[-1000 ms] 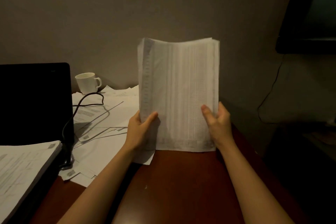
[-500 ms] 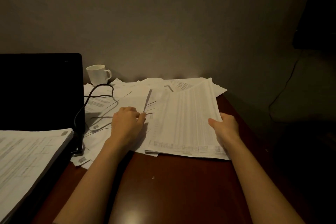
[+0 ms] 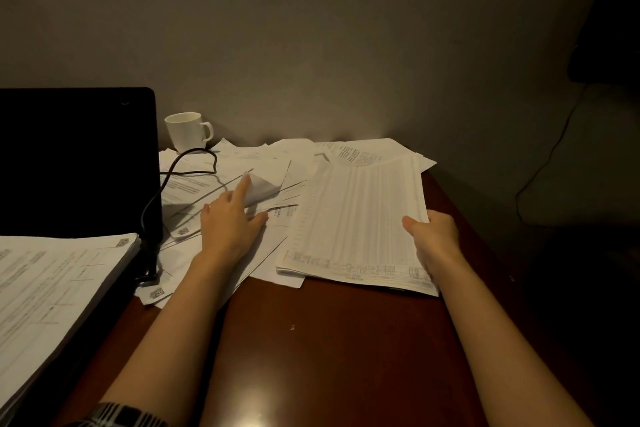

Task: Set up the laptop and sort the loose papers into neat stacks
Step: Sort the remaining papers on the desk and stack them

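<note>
While the squared stack (image 3: 356, 218) lay on the dark red-brown surface (image 3: 329, 340), to the right of the laptop (image 3: 76, 163), its right edge was gripped by the right hand (image 3: 434, 239), the thumb curled over the top sheet and the fingers hidden beneath. The left hand (image 3: 230, 222) was spread with near-straight fingers over the loose papers (image 3: 249, 170) between the laptop and that stack; a folded or lifted corner of one sheet was touched by the forefinger, though whether it was pinched could not be told.

The step in hand was judged to be the gathering of more loose sheets. It would be done best if the stack were kept pinned flat by the right hand, and the sheets drawn together a few at a time, so that the black cable (image 3: 166, 184) trailing over them from the laptop was not dragged. The white mug (image 3: 187, 130), standing behind the papers just right of the laptop's lid, was thought to be at risk if sheets under or beside it were pulled sharply.

The paper appeared thin, matt and limp, printed with fine tables, and would slide readily on the glossy, reflective wood. A second thick pile (image 3: 52, 288) was seen resting in front of the laptop's dark screen, apparently on its base, its edges fairly even. The mug looked smooth, glazed and round-bodied, with a loop handle
</note>
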